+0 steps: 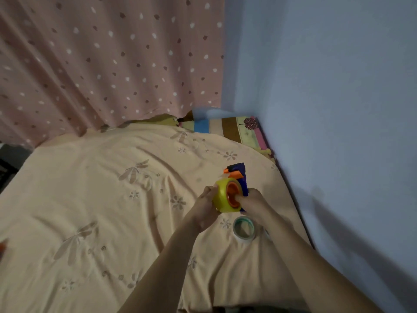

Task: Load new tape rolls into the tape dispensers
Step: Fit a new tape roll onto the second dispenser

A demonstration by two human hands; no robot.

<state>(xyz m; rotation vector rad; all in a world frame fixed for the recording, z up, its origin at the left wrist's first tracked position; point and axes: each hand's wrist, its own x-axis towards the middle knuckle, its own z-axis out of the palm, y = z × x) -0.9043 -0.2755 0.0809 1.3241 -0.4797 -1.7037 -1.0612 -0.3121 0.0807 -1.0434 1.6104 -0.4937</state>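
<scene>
A yellow tape roll [222, 196] sits on the orange hub of a blue and orange tape dispenser [239, 175], held above the bed. My left hand [206, 204] grips the roll's left side. My right hand [253, 204] holds the dispenser from the right, its fingers over the handle and the hub's edge. A second roll, pale with a green core [244, 228], lies flat on the sheet just below my hands.
The bed is covered by a peach floral sheet [112, 199]. A striped pillow [232, 129] lies at the far end by the blue wall [338, 109]. A pink spotted curtain [101, 64] hangs behind. Something orange shows at the left edge [1, 247].
</scene>
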